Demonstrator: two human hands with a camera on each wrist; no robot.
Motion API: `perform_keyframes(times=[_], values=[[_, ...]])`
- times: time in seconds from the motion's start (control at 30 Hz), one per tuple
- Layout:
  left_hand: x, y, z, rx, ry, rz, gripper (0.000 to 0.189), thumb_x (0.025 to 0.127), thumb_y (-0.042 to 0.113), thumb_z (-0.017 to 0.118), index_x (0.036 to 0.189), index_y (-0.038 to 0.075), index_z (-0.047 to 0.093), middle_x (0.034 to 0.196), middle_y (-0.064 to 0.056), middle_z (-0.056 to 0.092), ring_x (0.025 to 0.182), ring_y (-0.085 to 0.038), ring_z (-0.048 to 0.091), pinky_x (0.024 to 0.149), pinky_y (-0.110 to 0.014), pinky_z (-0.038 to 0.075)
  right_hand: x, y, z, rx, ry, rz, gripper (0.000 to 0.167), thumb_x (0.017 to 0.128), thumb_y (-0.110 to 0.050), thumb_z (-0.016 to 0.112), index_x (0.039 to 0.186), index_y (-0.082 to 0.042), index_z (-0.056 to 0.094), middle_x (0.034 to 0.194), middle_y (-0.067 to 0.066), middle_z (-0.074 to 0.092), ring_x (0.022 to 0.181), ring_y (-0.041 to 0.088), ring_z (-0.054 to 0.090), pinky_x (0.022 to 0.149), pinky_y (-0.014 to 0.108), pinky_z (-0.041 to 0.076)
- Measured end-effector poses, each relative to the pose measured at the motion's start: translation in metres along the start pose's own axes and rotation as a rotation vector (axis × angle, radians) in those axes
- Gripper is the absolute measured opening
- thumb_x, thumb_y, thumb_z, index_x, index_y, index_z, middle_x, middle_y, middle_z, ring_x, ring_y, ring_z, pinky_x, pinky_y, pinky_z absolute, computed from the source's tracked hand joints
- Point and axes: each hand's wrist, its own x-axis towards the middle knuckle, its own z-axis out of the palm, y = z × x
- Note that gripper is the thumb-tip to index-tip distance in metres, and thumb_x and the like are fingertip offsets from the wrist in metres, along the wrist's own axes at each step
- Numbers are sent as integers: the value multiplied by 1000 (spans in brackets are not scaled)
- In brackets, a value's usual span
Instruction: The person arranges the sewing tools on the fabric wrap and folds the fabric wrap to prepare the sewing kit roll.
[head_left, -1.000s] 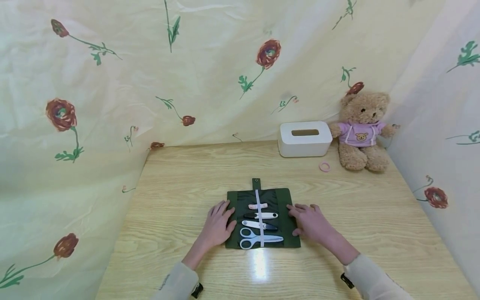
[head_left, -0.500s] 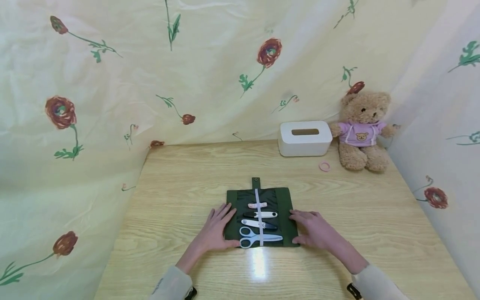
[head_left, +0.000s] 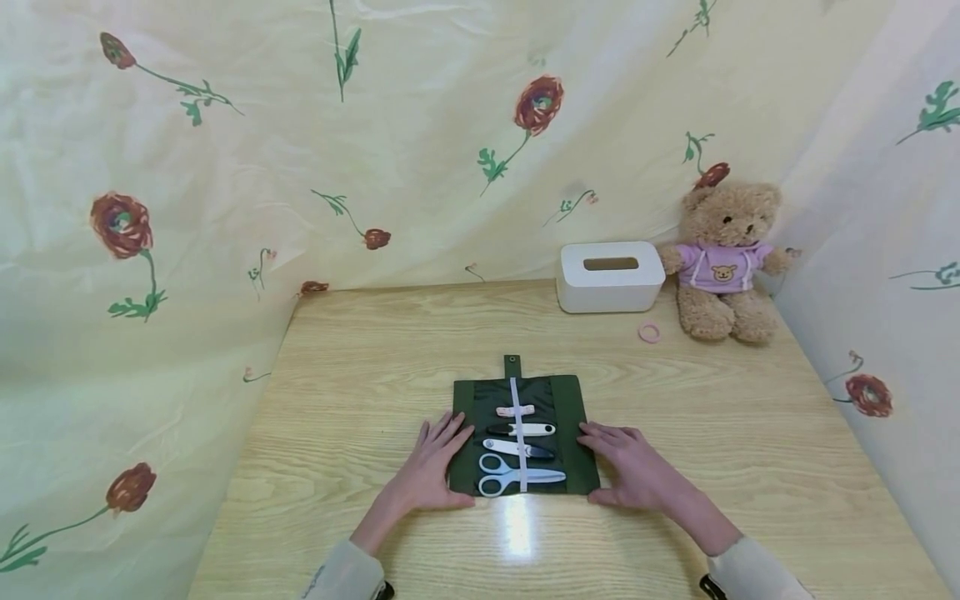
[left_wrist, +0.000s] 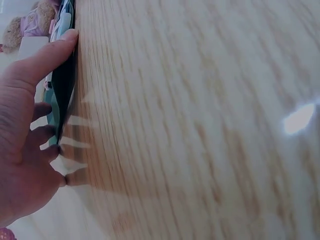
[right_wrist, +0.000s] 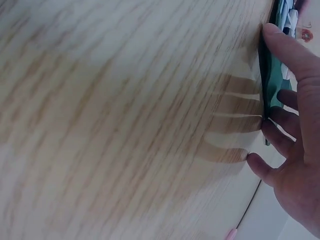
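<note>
A dark green fabric tool roll (head_left: 573, 429) lies unfolded on the wooden table, its snap tab pointing away. A white elastic strap (head_left: 514, 389) crosses light-blue scissors (head_left: 536, 476), two slim white-and-dark tools and a small pink-and-white piece (head_left: 505, 411). My left hand (head_left: 433, 471) rests at the roll's left side, fingers spread over the edge and thumb by the near corner. On the right side, my right hand (head_left: 637, 471) touches the edge with its fingertips, thumb at the near right corner. Both wrist views show relaxed fingers along the roll's green cloth (left_wrist: 63, 82).
A white tissue box (head_left: 611, 292) stands at the back right beside a teddy bear (head_left: 726, 267) in a purple hoodie. In front of them lies a pink ring (head_left: 649, 333). Flower-patterned cloth (head_left: 420, 150) hangs behind the table (head_left: 360, 358) and along both its sides.
Both hands have slid slightly toward the person along the roll's sides, and their thumbs have come down to the near corners. The roll and its tools have stayed in place.
</note>
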Motion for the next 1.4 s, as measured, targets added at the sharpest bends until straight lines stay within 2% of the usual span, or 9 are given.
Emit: perform_keyframes(times=[0.17, 0.3, 0.57, 0.7, 0.87, 1.07, 1.2, 1.3, 1.4], values=[[-1, 1, -3, -79, 2, 12, 96, 77, 52, 81, 154, 14, 39, 163, -16, 19, 150, -36, 8, 113, -63, 6, 0, 0, 1, -26, 58, -46, 62, 75, -39, 83, 124, -4, 67, 139, 21, 54, 125, 40, 53, 91, 63, 41], [0, 0, -4, -133, 0, 15, 83, 82, 51, 78, 150, 16, 47, 162, -18, 20, 149, -38, 8, 112, -64, 5, -1, 0, 1, -37, 100, -90, 48, 79, -36, 80, 115, -6, 72, 136, 22, 57, 123, 40, 55, 87, 63, 44], [-2, -3, -4, -199, 38, 19, 62, 88, 49, 71, 137, 11, 62, 158, -18, 29, 147, -41, 14, 112, -64, 7, -2, 2, 2, -46, 158, -157, 24, 87, -27, 74, 101, -9, 77, 128, 22, 63, 117, 39, 59, 83, 60, 47], [-3, -5, -4, -230, 78, 27, 50, 89, 44, 70, 126, 10, 70, 155, -20, 35, 146, -43, 18, 111, -64, 9, -1, 2, 2, -52, 181, -159, 19, 88, -25, 73, 98, -8, 77, 125, 21, 65, 115, 37, 61, 82, 59, 48], [-3, -7, -3, -287, 134, 69, 33, 90, 32, 72, 112, 7, 76, 149, -25, 42, 143, -48, 23, 110, -67, 12, 0, 2, 1, -44, 196, -145, 15, 90, -23, 73, 94, -8, 77, 121, 19, 67, 112, 35, 63, 83, 57, 49], [-2, -5, -4, -348, 154, 25, 31, 95, 30, 67, 112, 5, 76, 147, -24, 45, 142, -46, 26, 111, -65, 12, 4, 4, -1, -5, 201, -101, 10, 91, -20, 73, 93, -10, 76, 117, 17, 69, 106, 33, 67, 83, 56, 49], [0, -3, -4, -365, 230, -15, 30, 97, 26, 66, 110, 2, 76, 140, -26, 52, 138, -45, 36, 110, -64, 17, 9, 7, 0, 36, 261, -116, 6, 89, -14, 74, 88, -9, 75, 107, 16, 72, 95, 30, 70, 79, 54, 52], [3, -1, -1, -341, 319, -37, 28, 98, 24, 66, 109, -1, 75, 133, -28, 56, 130, -45, 47, 107, -62, 29, 15, 8, 0, 66, 323, -129, 6, 85, -8, 77, 88, -3, 75, 92, 12, 74, 82, 24, 71, 72, 47, 55], [8, 1, 2, -310, 392, -86, 27, 97, 22, 68, 109, -1, 76, 130, -26, 59, 124, -43, 53, 100, -59, 39, 22, 7, 0, 88, 363, -84, 6, 82, -4, 79, 87, -4, 75, 80, 4, 72, 72, 15, 67, 65, 39, 55]])
